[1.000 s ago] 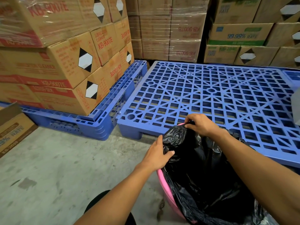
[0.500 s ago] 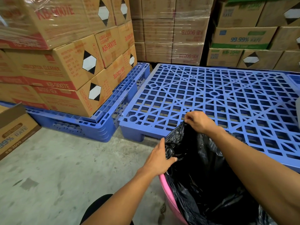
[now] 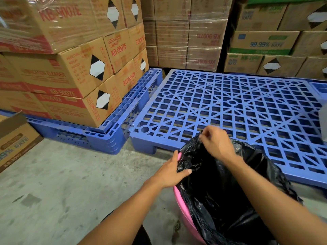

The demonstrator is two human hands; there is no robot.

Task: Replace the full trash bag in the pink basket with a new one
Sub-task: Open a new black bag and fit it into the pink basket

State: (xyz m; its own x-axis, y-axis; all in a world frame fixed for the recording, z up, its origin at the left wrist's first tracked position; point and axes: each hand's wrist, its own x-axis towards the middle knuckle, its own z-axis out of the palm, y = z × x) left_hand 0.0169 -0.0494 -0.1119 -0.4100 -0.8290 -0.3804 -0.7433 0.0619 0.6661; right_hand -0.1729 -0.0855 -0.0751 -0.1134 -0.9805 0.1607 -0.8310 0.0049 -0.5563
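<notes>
A black trash bag [image 3: 217, 191] lines the pink basket [image 3: 184, 214], which stands on the concrete floor at the lower right. Only the basket's left rim and wall show; the bag and my arms hide the remainder. My left hand [image 3: 169, 171] grips the bag's edge at the basket's left rim, thumb pressed on the plastic. My right hand [image 3: 215, 140] pinches the bag's far edge and holds it lifted above the rim. The bag's inside is dark and its contents cannot be seen.
A bare blue plastic pallet [image 3: 238, 106] lies right behind the basket. Left of it a second blue pallet [image 3: 106, 137] carries stacked cardboard boxes [image 3: 70, 68]. More boxes [image 3: 265, 43] line the back wall. An open box [image 3: 16, 138] sits at the far left on grey floor.
My right hand has lifted the bag's far edge a little higher. My left hand keeps its grip at the left rim. The camera has tilted slightly.
</notes>
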